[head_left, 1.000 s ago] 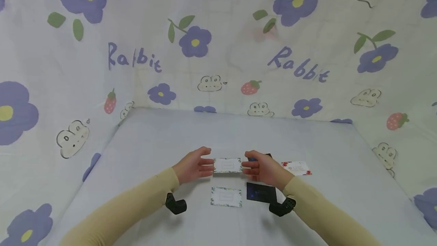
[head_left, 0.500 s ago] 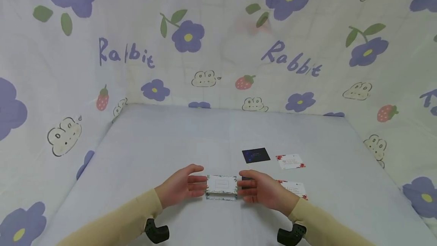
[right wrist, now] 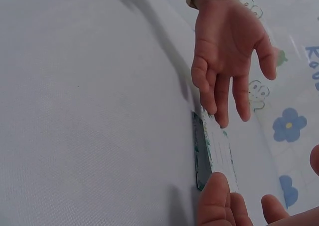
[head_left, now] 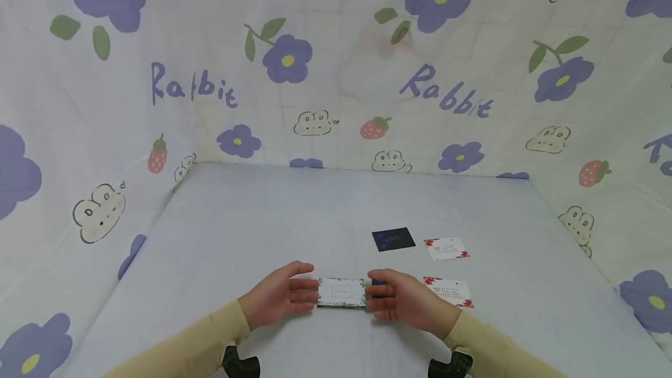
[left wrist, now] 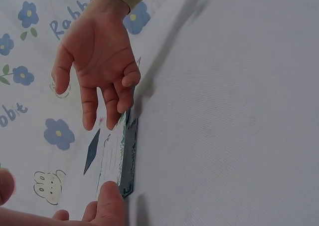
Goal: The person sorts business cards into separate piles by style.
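A white business card with a leafy border (head_left: 341,291) spans the space between my two hands. My left hand (head_left: 275,298) touches its left end with straight fingertips, and my right hand (head_left: 412,301) touches the right end the same way. Both palms face inward, thumbs raised. Close beneath it lies a second leafy-bordered card (left wrist: 130,158), mostly covered in the head view; the wrist views show a narrow gap between the two. Behind my right fingers a dark card (head_left: 377,281) is largely hidden.
Farther back on the white table (head_left: 273,209) lies a black card with blue marks (head_left: 394,239). To its right is a white card with red flowers (head_left: 446,248), and another red-flowered card (head_left: 450,291) sits partly behind my right hand. Patterned cloth (head_left: 346,86) walls the table.
Both hands have come toward the front edge, carrying the leafy-bordered card from the back row to over the matching front card. In the last half second it has sunk lower, covering that card.
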### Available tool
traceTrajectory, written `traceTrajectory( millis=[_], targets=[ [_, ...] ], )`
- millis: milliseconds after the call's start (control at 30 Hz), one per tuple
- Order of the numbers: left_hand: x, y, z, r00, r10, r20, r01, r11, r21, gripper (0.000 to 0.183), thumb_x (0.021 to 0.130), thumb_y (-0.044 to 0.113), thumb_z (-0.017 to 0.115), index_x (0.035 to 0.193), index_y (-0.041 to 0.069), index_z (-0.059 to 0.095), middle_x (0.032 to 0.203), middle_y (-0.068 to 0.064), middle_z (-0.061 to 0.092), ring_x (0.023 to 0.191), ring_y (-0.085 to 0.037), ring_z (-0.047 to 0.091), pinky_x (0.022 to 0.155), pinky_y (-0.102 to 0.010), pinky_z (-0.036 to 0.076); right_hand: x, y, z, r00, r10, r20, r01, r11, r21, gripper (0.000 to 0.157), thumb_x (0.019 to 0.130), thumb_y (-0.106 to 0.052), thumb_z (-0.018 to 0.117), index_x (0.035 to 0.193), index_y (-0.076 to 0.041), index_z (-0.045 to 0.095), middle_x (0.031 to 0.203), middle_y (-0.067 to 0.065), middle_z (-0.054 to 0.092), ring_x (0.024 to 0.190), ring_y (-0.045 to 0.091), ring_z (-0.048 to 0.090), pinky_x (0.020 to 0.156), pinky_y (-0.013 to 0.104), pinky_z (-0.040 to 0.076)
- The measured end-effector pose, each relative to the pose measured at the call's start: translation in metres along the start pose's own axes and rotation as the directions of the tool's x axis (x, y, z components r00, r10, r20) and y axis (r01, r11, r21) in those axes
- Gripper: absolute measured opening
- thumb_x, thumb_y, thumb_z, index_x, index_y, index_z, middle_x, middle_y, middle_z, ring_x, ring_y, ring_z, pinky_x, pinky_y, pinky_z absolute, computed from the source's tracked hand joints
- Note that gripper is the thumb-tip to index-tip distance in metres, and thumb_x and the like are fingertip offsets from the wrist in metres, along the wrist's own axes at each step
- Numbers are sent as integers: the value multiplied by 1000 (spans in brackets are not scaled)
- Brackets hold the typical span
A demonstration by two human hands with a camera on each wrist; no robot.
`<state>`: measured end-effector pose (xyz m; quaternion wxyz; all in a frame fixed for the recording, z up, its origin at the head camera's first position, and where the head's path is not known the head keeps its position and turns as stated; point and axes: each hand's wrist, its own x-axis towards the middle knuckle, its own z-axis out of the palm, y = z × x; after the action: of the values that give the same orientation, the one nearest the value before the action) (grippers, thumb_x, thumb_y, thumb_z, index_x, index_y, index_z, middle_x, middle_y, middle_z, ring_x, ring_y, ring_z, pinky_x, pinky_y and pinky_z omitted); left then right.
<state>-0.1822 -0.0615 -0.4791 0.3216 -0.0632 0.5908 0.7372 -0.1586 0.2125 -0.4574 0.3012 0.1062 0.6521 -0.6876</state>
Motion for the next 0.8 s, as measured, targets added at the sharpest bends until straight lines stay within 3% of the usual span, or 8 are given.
traceTrajectory(
  millis=[800],
  targets=[
    [4, -6, -1, 1000, -12, -10, 12, 1000, 12, 61, 105, 34, 43, 155, -1, 34, 152, -37, 41, 132, -45, 56, 110, -54, 47, 3, 7, -1, 1000, 9, -5, -9, 1000, 5, 64, 104, -36, 49, 153, 2, 34, 129, 14, 64, 94, 15, 69, 81, 31, 58]
  ],
)
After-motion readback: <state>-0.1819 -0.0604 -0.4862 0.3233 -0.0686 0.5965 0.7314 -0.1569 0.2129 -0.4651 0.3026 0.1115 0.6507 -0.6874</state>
